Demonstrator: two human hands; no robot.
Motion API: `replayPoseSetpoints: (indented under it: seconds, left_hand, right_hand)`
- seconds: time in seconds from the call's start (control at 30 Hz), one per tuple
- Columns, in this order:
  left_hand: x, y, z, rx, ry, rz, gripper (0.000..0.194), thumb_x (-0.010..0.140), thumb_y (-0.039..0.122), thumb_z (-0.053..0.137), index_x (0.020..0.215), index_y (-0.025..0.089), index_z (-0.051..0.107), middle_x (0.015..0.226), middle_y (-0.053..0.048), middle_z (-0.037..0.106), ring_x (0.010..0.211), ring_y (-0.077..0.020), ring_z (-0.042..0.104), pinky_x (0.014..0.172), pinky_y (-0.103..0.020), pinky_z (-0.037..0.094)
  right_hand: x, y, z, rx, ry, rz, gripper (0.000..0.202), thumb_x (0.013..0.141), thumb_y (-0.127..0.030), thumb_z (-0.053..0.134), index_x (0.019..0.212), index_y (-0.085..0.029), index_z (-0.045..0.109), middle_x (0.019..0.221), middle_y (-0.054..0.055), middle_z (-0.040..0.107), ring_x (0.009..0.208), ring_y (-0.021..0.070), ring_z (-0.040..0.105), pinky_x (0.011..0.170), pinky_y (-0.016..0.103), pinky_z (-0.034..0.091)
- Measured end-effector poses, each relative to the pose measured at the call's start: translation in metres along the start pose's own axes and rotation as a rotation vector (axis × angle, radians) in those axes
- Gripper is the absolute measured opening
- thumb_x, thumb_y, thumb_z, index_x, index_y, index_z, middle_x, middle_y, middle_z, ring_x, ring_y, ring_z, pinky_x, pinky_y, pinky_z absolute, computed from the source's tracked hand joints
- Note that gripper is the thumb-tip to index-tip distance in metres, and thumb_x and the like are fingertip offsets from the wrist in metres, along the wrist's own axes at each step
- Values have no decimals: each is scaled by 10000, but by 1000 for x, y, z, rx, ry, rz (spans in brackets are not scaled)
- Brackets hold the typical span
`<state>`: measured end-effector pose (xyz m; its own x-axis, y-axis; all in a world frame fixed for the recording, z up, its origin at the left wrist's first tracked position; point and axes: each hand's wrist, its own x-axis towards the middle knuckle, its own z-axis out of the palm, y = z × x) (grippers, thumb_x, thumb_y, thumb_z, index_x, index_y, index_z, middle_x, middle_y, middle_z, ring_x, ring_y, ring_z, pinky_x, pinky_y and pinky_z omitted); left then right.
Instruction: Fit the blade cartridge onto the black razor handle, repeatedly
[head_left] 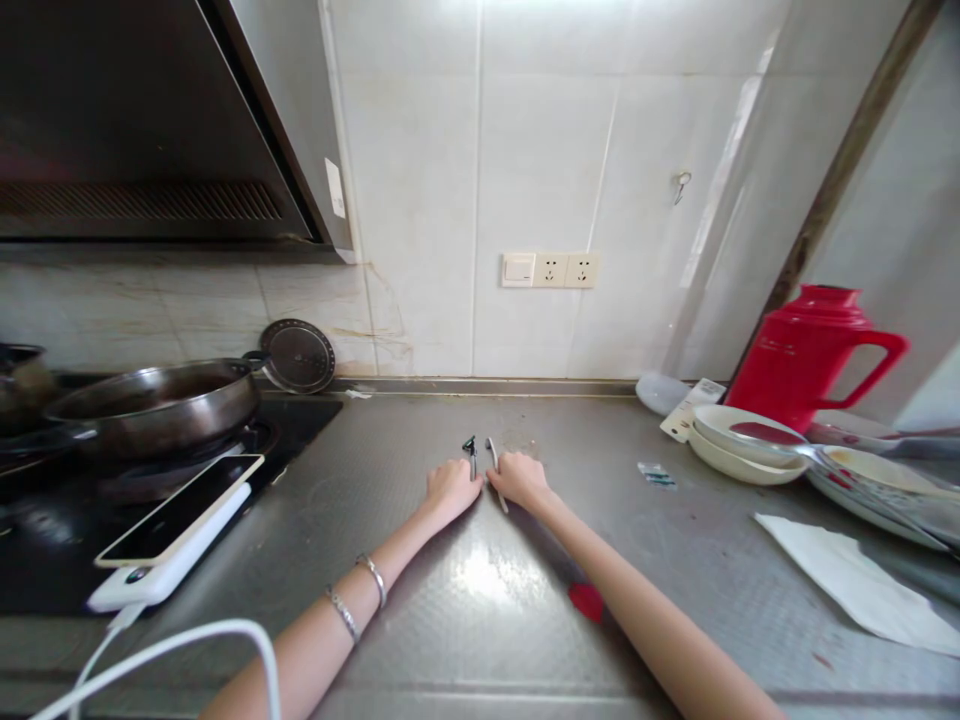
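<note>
Both my hands are near the middle of the metal counter (420, 430), side by side with a small gap between them. My left hand (452, 487) is closed on a thin dark razor (470, 447), whose head points away from me. Closed on a slim white toothbrush (491, 450) is my right hand (520, 477); the brush's head sticks out beyond the fingers and its tail end shows below them. Two silver bracelets circle my left wrist. A red object (586, 601) lies partly hidden beside my right forearm.
On the left, a pan (161, 410) sits on the black stove, with a phone (180, 510) on a white power bank and a cable in front. Bowls (742, 465), a red thermos (802, 355), white paper (862, 585) and a small packet (657, 476) are on the right.
</note>
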<state>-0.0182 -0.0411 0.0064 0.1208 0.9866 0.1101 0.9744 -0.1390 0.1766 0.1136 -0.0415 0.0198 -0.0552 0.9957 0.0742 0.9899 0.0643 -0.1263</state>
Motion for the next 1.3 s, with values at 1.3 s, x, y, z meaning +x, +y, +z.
replayPoseSetpoints:
  seconds: [1.3]
  left_hand:
    - [22,16,-21,-563,-5,217,273,764,329,431,612,157,579,468,6,547,444,-120,502,490,-220,333]
  right_hand:
    - [-32,338,-11,232,97,-87,623,652,-502,602,1181,-174,584,1215,124,571,1122,304,511,984,418,351]
